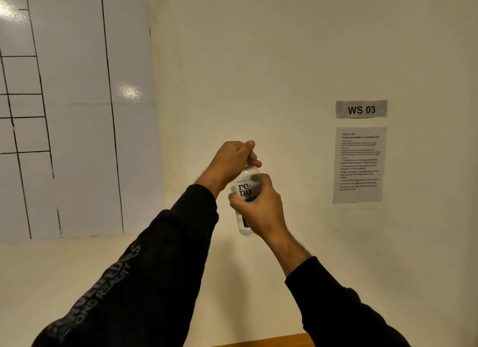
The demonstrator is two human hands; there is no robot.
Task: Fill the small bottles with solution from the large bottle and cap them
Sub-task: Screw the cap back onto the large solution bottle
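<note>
This looks like a numbered workstation in a test or data-collection room rather than a home. A plain cream wall [258, 62] carries a taped sign [361, 109] reading "WS 03", and below it a printed instruction sheet [359, 164] headed with a task ID and numbered steps. A glossy white board [77, 114] ruled with black lines hangs at left.

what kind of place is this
Probably a numbered workstation set up for recorded tasks: a "WS 03" sign on the wall, a printed task instruction sheet below it, and a gridded whiteboard at left.
</note>
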